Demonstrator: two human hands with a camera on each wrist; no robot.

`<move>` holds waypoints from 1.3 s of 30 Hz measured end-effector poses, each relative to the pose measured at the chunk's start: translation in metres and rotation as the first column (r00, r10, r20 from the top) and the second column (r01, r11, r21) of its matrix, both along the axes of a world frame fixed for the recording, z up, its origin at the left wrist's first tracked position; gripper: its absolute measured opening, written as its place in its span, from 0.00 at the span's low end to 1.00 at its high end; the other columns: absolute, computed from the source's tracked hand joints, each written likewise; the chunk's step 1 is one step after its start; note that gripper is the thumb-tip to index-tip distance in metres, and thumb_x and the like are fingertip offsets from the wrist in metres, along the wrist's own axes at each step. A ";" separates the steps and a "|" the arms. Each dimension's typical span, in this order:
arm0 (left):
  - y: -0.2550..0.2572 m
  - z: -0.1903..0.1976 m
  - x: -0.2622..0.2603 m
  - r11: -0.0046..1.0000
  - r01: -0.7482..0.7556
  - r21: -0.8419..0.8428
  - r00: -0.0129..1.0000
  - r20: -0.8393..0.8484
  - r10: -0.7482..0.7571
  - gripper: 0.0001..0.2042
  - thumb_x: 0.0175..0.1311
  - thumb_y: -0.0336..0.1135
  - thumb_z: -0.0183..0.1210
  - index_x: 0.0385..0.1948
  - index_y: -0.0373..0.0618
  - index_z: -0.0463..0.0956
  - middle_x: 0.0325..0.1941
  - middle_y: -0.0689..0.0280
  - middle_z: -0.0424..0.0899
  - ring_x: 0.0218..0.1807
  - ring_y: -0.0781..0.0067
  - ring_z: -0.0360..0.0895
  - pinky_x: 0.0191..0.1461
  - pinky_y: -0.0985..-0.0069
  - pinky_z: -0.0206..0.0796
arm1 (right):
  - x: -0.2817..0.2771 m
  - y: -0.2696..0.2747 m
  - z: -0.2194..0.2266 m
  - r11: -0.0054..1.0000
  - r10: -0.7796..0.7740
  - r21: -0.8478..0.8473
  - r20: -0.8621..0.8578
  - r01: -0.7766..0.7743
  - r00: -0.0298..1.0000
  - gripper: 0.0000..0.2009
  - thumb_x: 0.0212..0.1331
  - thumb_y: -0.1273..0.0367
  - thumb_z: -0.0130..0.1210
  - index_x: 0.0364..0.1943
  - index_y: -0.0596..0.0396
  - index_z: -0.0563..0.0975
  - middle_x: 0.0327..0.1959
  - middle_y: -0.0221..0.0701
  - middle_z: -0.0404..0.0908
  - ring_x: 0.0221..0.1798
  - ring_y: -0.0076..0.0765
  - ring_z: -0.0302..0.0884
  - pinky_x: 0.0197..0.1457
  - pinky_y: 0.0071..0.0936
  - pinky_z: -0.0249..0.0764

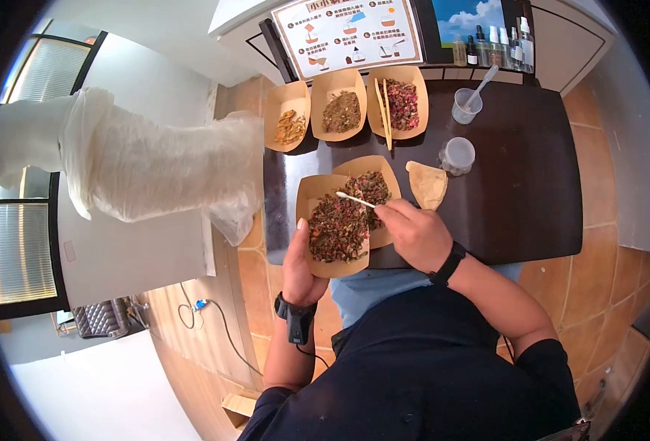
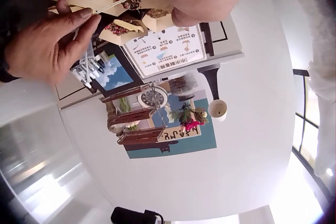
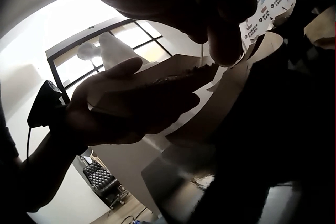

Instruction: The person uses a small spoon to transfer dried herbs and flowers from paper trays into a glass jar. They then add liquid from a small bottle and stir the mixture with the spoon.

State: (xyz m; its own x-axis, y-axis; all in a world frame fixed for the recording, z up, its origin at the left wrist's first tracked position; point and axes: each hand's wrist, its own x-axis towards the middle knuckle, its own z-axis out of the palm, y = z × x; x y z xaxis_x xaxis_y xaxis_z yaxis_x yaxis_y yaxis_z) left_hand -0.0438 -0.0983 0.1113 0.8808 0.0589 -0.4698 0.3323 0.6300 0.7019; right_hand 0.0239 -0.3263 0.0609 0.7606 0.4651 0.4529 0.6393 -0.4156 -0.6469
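Note:
My left hand holds a brown paper tray, with the thumb up along its left side and the fingers beneath it. Dried red and green petals and leaves fill this tray. In my right hand is a thin white stick with a rounded, spoon-like end, pinched between thumb and fingers. That end lies over the dried mix, near the tray's far side. Partly behind the held tray stands a second paper tray with similar mix. The right wrist view is dark, showing the left hand under the tray.
Three paper trays of dried material line the back, the right one with wooden tongs across it. To the right are a cup with a spoon, a lidded jar and a cloth pouch. Small bottles and an instruction sheet stand behind.

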 end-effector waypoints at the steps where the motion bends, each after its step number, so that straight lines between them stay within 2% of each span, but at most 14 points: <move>1: 0.001 -0.001 -0.001 1.000 -0.003 0.001 1.000 -0.001 0.003 0.27 0.88 0.53 0.45 0.76 0.43 0.67 0.72 0.57 0.80 0.69 0.57 0.82 0.73 0.56 0.75 | 0.001 -0.003 0.000 0.999 -0.033 -0.001 -0.007 0.033 0.999 0.12 0.62 0.79 0.63 0.50 0.60 0.85 0.47 0.37 0.86 0.38 0.46 0.88 0.39 0.37 0.86; 3: 0.001 -0.001 -0.002 1.000 0.012 -0.003 1.000 0.017 -0.012 0.28 0.88 0.53 0.45 0.76 0.42 0.66 0.73 0.56 0.80 0.70 0.56 0.81 0.73 0.56 0.75 | 0.001 -0.011 0.004 0.998 -0.061 -0.001 -0.016 0.061 0.998 0.10 0.64 0.78 0.65 0.49 0.59 0.85 0.45 0.37 0.87 0.38 0.48 0.89 0.39 0.38 0.86; 5: 0.002 -0.001 -0.003 1.000 0.012 0.001 1.000 0.020 -0.012 0.28 0.88 0.53 0.44 0.77 0.42 0.66 0.73 0.56 0.80 0.70 0.56 0.81 0.73 0.55 0.75 | 0.001 -0.020 0.009 0.998 -0.068 -0.008 -0.028 0.068 0.997 0.13 0.63 0.78 0.60 0.52 0.62 0.83 0.46 0.39 0.86 0.39 0.47 0.89 0.42 0.39 0.87; 7: 0.002 -0.002 -0.003 1.000 0.017 0.005 1.000 0.020 -0.017 0.28 0.88 0.53 0.44 0.77 0.42 0.65 0.73 0.56 0.80 0.70 0.55 0.81 0.73 0.55 0.75 | 0.000 -0.021 0.009 0.997 -0.077 0.025 -0.052 0.079 0.996 0.13 0.63 0.78 0.61 0.52 0.62 0.83 0.46 0.38 0.86 0.40 0.48 0.89 0.42 0.40 0.87; 13: 0.002 -0.002 -0.002 0.999 0.038 -0.008 0.999 0.002 -0.038 0.28 0.88 0.53 0.43 0.77 0.43 0.66 0.73 0.57 0.80 0.70 0.57 0.81 0.73 0.56 0.76 | -0.005 -0.008 0.005 0.998 0.023 0.057 -0.069 -0.019 0.997 0.13 0.64 0.79 0.60 0.52 0.62 0.83 0.46 0.38 0.86 0.41 0.50 0.89 0.43 0.42 0.87; 15: 0.002 -0.003 -0.002 0.999 0.037 -0.008 0.999 0.017 -0.037 0.27 0.88 0.53 0.43 0.77 0.43 0.66 0.73 0.57 0.80 0.70 0.58 0.81 0.73 0.56 0.75 | -0.005 -0.005 0.000 0.998 -0.021 0.058 -0.062 0.025 0.998 0.10 0.67 0.76 0.65 0.50 0.59 0.85 0.42 0.37 0.87 0.36 0.49 0.88 0.38 0.40 0.84; 18: 0.003 -0.002 -0.003 0.999 0.029 -0.018 1.000 0.011 -0.029 0.28 0.88 0.53 0.44 0.76 0.43 0.66 0.73 0.57 0.80 0.70 0.57 0.81 0.74 0.56 0.75 | 0.000 -0.012 -0.002 0.994 -0.099 0.037 -0.082 0.102 0.992 0.09 0.67 0.76 0.65 0.50 0.59 0.85 0.42 0.38 0.88 0.38 0.50 0.89 0.40 0.40 0.85; 23: 0.002 0.001 -0.003 0.999 0.040 -0.002 0.999 0.000 -0.040 0.28 0.88 0.54 0.44 0.76 0.43 0.66 0.73 0.57 0.79 0.70 0.57 0.81 0.74 0.56 0.75 | 0.005 -0.027 0.009 0.992 -0.101 0.062 -0.110 0.109 0.989 0.13 0.65 0.78 0.63 0.53 0.59 0.83 0.44 0.38 0.87 0.40 0.52 0.89 0.40 0.43 0.85; 29: -0.001 0.008 0.000 1.000 0.024 -0.004 1.000 0.007 -0.024 0.28 0.88 0.53 0.44 0.76 0.43 0.66 0.72 0.58 0.80 0.69 0.58 0.82 0.73 0.56 0.76 | -0.001 -0.030 0.024 0.992 -0.026 0.116 -0.107 0.038 0.994 0.13 0.64 0.80 0.61 0.52 0.61 0.84 0.44 0.41 0.87 0.41 0.52 0.89 0.40 0.42 0.85; 33: 0.000 0.005 -0.001 1.000 0.013 -0.027 1.000 0.010 -0.013 0.27 0.88 0.52 0.44 0.76 0.43 0.66 0.72 0.58 0.81 0.67 0.59 0.83 0.71 0.57 0.77 | -0.014 -0.026 0.028 0.988 0.017 0.153 -0.152 0.006 0.988 0.15 0.61 0.82 0.61 0.53 0.63 0.85 0.45 0.42 0.87 0.42 0.52 0.89 0.44 0.42 0.86; 35: -0.001 0.006 -0.001 1.000 0.015 -0.027 1.000 -0.001 -0.015 0.27 0.88 0.52 0.44 0.76 0.43 0.66 0.72 0.58 0.81 0.67 0.59 0.83 0.71 0.57 0.77 | -0.021 -0.021 0.030 0.977 0.034 0.214 -0.148 -0.002 0.988 0.14 0.61 0.84 0.63 0.51 0.62 0.86 0.44 0.42 0.88 0.40 0.49 0.90 0.42 0.37 0.86; 39: -0.001 0.006 -0.001 1.000 0.016 -0.019 1.000 -0.014 -0.017 0.27 0.88 0.53 0.45 0.76 0.43 0.67 0.71 0.58 0.81 0.67 0.59 0.83 0.70 0.57 0.78 | -0.024 -0.021 0.021 0.995 -0.011 0.092 -0.160 0.026 0.987 0.13 0.63 0.82 0.63 0.51 0.61 0.86 0.43 0.42 0.87 0.38 0.50 0.89 0.40 0.39 0.85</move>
State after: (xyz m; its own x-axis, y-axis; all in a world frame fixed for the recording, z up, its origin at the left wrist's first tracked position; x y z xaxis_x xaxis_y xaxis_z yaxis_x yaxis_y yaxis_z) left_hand -0.0445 -0.0996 0.1172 0.8748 0.0357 -0.4831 0.3525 0.6373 0.6853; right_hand -0.0002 -0.3472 0.0824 0.8345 0.4117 0.3662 0.5180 -0.3597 -0.7761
